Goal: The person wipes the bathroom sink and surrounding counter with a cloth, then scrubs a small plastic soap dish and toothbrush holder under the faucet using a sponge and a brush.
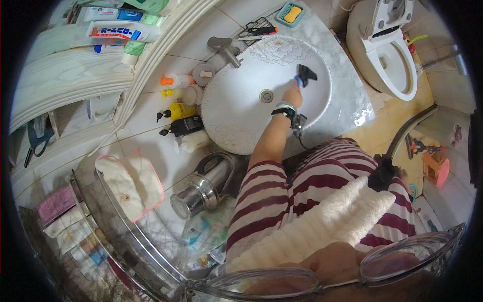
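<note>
My left hand point(293, 96) is closed around the blue handle of a black-headed tool point(306, 75), perhaps a brush, over the right side of the white washbasin point(237, 109). The tool's head is close to the basin's inner wall; contact is unclear. Bands and a dark device with a cable are on this wrist. The basin's drain point(266, 96) lies to the left of the hand, and the metal faucet point(228, 51) stands at the upper-left rim. My right hand is not in view; striped clothing and a fluffy cream cloth point(320, 219) fill the lower middle.
Pump bottles point(183, 110) line the basin's left side. Behind it are a red-and-black handled tool point(263, 31) and a yellow sponge point(293, 14) in a dish. A metal thermos jug point(203, 188) stands lower left. The toilet point(392, 60) is right, past the marble counter point(351, 94).
</note>
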Demonstrator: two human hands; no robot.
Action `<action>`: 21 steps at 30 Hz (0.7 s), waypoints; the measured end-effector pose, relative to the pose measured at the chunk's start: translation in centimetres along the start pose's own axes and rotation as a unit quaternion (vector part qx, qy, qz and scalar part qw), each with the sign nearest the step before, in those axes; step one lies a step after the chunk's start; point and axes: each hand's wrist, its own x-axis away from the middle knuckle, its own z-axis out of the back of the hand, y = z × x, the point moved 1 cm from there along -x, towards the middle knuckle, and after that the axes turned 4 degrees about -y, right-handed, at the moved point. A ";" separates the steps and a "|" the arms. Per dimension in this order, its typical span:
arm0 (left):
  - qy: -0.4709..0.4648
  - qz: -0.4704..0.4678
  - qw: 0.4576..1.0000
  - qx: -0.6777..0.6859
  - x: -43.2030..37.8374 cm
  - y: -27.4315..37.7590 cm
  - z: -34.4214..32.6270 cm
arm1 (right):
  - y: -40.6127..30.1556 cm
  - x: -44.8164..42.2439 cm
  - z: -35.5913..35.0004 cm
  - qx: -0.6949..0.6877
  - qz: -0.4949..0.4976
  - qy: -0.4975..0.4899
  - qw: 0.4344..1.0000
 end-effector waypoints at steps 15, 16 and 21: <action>-0.102 0.121 0.985 -0.069 4.1 0.4 2.3 | 1.7 -1.5 -1.5 0.067 0.109 -0.067 0.990; -0.081 0.061 0.992 -0.073 2.8 0.4 0.7 | 4.3 -1.5 -0.7 0.100 0.078 -0.049 0.991; -0.195 -0.128 0.963 -0.133 3.6 1.8 1.9 | 6.1 -0.7 -1.1 0.134 0.111 -0.028 0.984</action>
